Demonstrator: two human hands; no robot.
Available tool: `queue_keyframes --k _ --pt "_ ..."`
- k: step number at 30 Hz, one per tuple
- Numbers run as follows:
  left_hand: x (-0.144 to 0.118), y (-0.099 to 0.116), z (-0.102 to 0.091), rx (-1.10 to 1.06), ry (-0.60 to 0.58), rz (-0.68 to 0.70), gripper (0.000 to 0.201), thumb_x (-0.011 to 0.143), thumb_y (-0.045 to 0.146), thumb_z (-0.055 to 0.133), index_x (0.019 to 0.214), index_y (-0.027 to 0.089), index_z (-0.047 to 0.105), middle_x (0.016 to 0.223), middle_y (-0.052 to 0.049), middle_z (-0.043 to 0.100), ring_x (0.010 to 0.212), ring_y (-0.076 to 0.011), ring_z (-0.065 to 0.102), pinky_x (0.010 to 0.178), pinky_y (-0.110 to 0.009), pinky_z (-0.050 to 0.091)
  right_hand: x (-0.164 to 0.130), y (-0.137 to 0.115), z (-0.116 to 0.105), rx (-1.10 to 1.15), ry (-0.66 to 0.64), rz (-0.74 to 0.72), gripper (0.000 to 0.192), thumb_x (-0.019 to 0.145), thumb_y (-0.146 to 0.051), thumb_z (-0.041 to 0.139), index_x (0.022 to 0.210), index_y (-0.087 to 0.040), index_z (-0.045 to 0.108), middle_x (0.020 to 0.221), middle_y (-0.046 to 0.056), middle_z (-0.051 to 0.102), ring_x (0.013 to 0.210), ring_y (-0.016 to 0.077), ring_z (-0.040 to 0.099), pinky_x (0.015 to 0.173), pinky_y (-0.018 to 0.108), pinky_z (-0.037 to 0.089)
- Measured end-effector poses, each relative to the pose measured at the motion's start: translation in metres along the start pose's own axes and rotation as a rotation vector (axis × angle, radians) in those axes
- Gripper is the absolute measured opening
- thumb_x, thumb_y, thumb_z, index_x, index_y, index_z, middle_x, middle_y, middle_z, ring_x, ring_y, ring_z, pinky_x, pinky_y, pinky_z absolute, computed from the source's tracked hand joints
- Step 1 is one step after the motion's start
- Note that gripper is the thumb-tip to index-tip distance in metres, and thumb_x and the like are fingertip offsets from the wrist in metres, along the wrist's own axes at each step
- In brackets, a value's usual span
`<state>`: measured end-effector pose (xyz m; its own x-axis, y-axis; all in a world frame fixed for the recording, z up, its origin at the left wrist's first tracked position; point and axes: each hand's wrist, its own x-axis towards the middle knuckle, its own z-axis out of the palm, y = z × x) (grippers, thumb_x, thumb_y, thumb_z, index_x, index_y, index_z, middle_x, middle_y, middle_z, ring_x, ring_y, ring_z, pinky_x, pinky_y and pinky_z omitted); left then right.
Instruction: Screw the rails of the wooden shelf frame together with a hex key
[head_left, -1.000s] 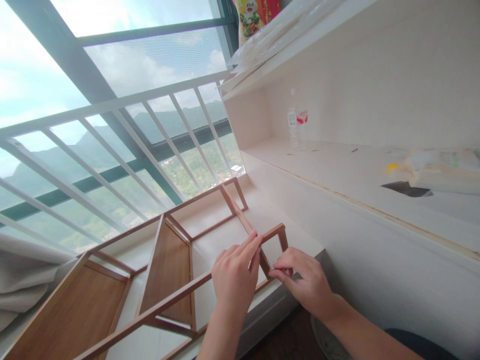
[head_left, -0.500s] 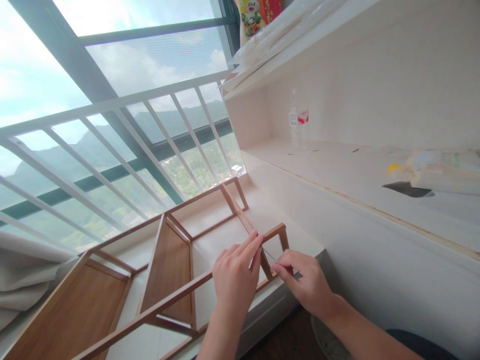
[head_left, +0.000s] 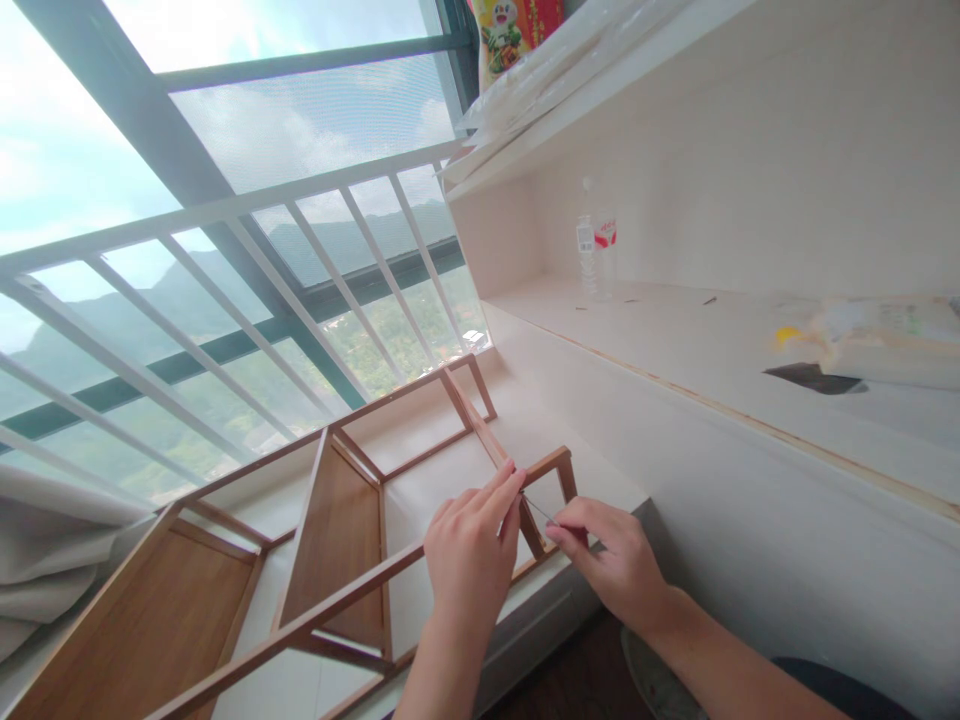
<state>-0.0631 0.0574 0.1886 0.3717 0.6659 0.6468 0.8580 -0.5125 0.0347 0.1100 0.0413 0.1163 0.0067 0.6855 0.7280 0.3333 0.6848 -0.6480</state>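
Observation:
A brown wooden shelf rack [head_left: 352, 590] lies on its side on the white window ledge. My left hand [head_left: 472, 550] is closed over the rack's near rail, its fingertips at a joint with a crosspiece. Between thumb and fingers, my right hand [head_left: 607, 550] pinches a thin metal rod-like tool [head_left: 540, 509], perhaps a hex key. The tool's far tip meets the wood beside my left fingertips; the fastener there is hidden. Most of the tool's near end is covered by my right hand.
On the right is a white cabinet shelf [head_left: 675, 345] with a clear plastic bottle [head_left: 596, 250] and a plastic package [head_left: 885, 335]. A white railing [head_left: 300, 190] runs before the window at the rack's far side. A grey curtain [head_left: 60, 560] hangs at left.
My right hand has shifted very slightly, with the metal tool still pinched in it. My left hand and the rack stay in place.

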Motion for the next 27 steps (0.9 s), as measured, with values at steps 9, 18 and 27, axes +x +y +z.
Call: queue_keyframes --k 9,18,27 --pt "-0.0003 -0.0012 0.0008 0.008 0.011 0.009 0.029 0.095 0.021 0.063 0.119 0.033 0.073 0.121 0.004 0.075 0.086 -0.0181 0.075 0.072 -0.035 0.054 0.002 0.0004 -0.002 -0.005 0.018 -0.066 0.013 0.097 -0.031 0.066 0.089 -0.021 0.067 0.073 0.001 0.067 0.066 0.0147 0.061 0.064 0.027 0.047" --pt "0.0004 -0.0006 -0.0002 0.002 0.015 0.013 0.027 0.095 0.022 0.063 0.119 0.032 0.073 0.121 0.003 0.075 0.086 -0.0186 0.075 0.072 -0.035 0.054 0.0031 -0.0004 -0.0025 -0.023 0.036 -0.093 0.009 0.096 -0.027 0.067 0.089 -0.021 0.067 0.074 0.001 0.068 0.065 0.0146 0.062 0.064 0.027 0.048" --pt "0.0003 -0.0001 -0.0015 0.001 -0.005 0.017 0.027 0.097 0.023 0.061 0.12 0.033 0.072 0.123 0.005 0.074 0.086 -0.0179 0.075 0.072 -0.035 0.054 0.0038 -0.001 -0.0041 -0.04 0.038 -0.1 0.009 0.097 -0.026 0.066 0.09 -0.021 0.066 0.072 0.001 0.066 0.063 0.0141 0.06 0.061 0.027 0.047"
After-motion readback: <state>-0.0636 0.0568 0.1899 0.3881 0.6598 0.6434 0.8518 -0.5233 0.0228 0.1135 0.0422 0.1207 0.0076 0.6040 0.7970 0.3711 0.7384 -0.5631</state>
